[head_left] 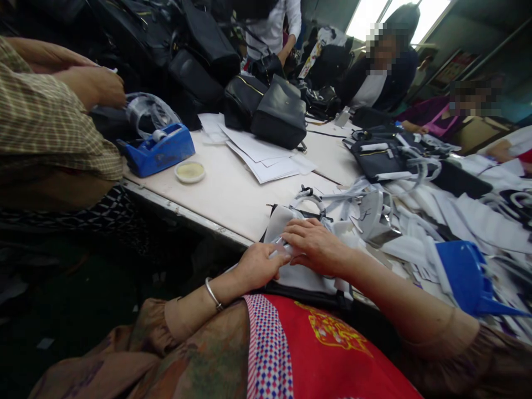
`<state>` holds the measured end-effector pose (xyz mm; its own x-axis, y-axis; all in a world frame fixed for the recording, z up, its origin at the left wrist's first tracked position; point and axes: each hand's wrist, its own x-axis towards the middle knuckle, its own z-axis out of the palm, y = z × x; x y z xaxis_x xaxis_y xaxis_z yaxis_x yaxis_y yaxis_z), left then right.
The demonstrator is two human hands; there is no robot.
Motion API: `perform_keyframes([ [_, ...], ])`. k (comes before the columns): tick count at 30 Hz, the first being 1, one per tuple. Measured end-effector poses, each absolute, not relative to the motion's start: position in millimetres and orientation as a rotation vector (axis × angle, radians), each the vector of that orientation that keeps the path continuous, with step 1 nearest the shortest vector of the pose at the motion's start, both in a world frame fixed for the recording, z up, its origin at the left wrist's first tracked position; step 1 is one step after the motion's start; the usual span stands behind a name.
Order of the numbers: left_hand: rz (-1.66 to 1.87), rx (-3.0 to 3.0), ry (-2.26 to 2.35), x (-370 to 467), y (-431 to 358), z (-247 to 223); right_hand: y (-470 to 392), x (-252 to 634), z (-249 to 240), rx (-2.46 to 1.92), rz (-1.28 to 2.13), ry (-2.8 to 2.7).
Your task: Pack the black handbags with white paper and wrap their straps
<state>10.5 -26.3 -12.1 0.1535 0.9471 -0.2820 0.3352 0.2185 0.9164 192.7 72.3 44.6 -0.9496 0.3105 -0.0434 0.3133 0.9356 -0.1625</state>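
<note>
At the near edge of the desk, here are the person's two hands together, fingertips meeting over a black bag that lies flat under white wrapping! The left hand comes in low, thumb and fingers at the middle of that wrapping, a silver bracelet on its wrist; the right hand arches over from the other side, fingers bent down onto the same spot. Whether either is clamped on the material, I cannot tell, the fingers hide it! Just beyond the knuckles sits a pale wrapped handle, and close below the bag, a red apron with a yellow print!

Out to the right now, a heap of white packing material, a blue plastic piece lying at its near side, and further back another black bag with white-wrapped parts! Over to the left, a small round dish with something yellowish in it, just beside a blue tape dispenser; behind them, white sheets spread partly under a black handbag! At the far left, a co-worker's checked sleeve, and across the desk a person in a dark hooded top
</note>
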Motion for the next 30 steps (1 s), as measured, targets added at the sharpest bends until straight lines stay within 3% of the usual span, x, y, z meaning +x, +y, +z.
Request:
perform_keyframes([
  [7, 0.744, 1.238, 1.368, 12, -26, -14, 68, 188, 34, 0.458, -0.043, 3.076],
  [14, 0.685, 1.330, 1.390, 14, -27, -12, 87, 185, 52, 0.380, -0.567, 3.001],
  [30, 0.701, 1.308, 1.334, 12, -28, -12, 81, 165, 36, 0.701, -0.746, 2.935],
])
